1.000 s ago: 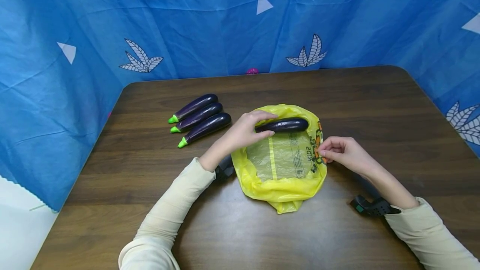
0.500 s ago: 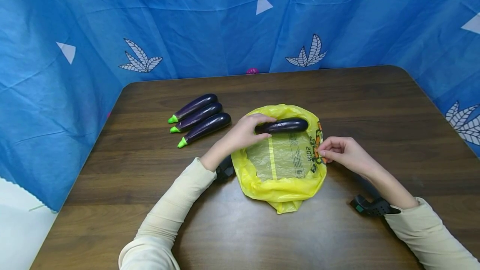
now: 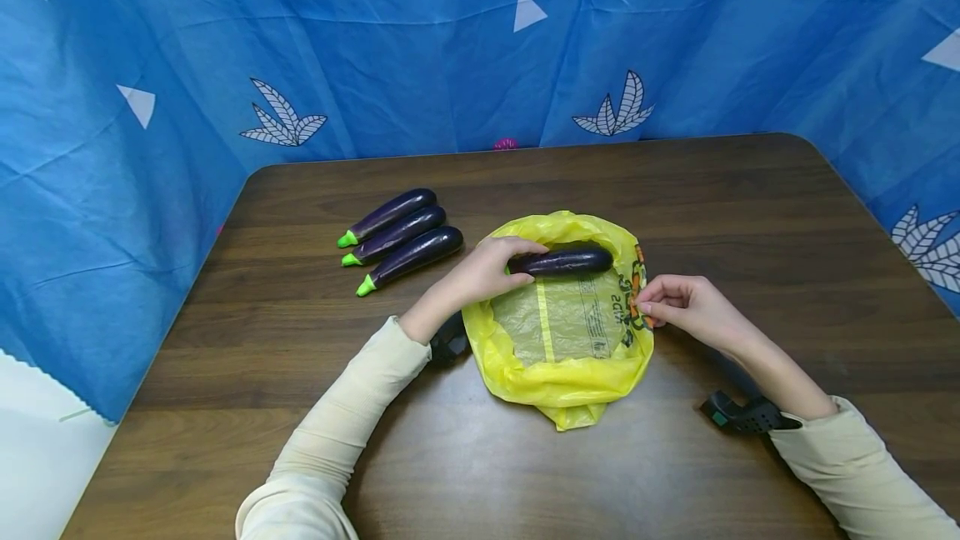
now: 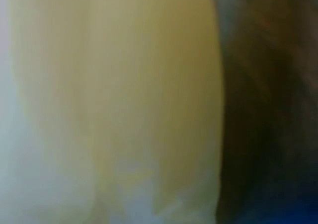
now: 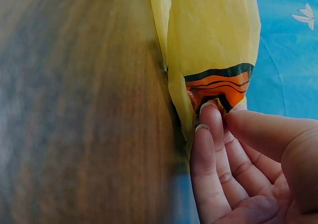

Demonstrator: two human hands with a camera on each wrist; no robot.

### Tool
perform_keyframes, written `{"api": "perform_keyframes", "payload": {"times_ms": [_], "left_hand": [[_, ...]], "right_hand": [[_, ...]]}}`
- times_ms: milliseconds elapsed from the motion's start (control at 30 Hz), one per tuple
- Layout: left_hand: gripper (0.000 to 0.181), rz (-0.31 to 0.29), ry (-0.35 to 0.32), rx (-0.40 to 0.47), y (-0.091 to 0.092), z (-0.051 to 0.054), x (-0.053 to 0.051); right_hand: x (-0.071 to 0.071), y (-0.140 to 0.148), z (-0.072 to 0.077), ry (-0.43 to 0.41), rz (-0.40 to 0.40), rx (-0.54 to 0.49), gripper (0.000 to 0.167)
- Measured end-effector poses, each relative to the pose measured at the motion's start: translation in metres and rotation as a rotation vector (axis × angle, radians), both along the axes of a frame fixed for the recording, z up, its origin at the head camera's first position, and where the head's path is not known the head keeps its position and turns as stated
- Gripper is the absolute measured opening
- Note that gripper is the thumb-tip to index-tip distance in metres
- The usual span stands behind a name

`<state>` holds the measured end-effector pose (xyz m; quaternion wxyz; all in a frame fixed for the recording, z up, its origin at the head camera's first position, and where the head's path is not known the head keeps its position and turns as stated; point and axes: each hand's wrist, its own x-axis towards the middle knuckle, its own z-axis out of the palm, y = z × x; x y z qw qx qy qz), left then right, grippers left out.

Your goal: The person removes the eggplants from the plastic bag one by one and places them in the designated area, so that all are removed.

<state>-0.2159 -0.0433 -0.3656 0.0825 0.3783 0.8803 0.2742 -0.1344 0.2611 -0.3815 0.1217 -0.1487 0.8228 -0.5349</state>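
A yellow plastic bag (image 3: 555,390) stands with its mouth spread wide and its rim folded outward. Inside its mouth, near the far side, lies a dark purple eggplant (image 3: 570,260). My left hand (image 3: 487,269) holds this eggplant by its left end, which the fingers and thumb partly hide. At the right rim my right hand (image 3: 690,307) pinches the bag between thumb and fingertips. The right wrist view shows that pinch on an orange and black printed patch of the bag (image 5: 213,35). Only blurred yellow plastic (image 4: 149,85) fills most of the left wrist view.
Three more eggplants (image 3: 412,258) with green stem ends lie side by side on the wooden table (image 3: 750,215), left of the bag. A blue patterned cloth (image 3: 450,65) hangs behind the table and along both sides.
My left hand has shifted slightly toward the near side, and the eggplant in it has moved the same way inside the bag's mouth. The right hand keeps its pinch on the rim.
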Motion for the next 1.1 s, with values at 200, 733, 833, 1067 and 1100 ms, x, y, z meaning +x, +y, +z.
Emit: {"api": "perform_keyframes", "payload": {"times_ms": [200, 733, 833, 1067, 1100], "left_hand": [[0.046, -0.001, -0.014, -0.016, -0.0007, -0.0028, -0.001], [0.043, 0.011, -0.052, 0.057, -0.0024, -0.004, 0.0], [0.042, 0.01, -0.068, 0.087, -0.0034, -0.0029, 0.0009], [0.039, 0.036, -0.083, 0.147, -0.0064, 0.0008, 0.0036], [0.039, 0.039, -0.084, 0.153, -0.0067, 0.0014, 0.0039]], "right_hand": [[-0.0006, 0.0005, -0.0008, -0.002, -0.001, -0.003, 0.011], [0.0001, 0.0007, -0.0013, 0.002, -0.002, 0.007, 0.011], [-0.0001, 0.0007, -0.0015, 0.004, -0.001, 0.007, 0.011], [-0.0003, 0.0003, -0.0016, 0.007, -0.005, 0.009, 0.01], [-0.0003, 0.0003, -0.0016, 0.006, -0.006, 0.008, 0.011]]}}
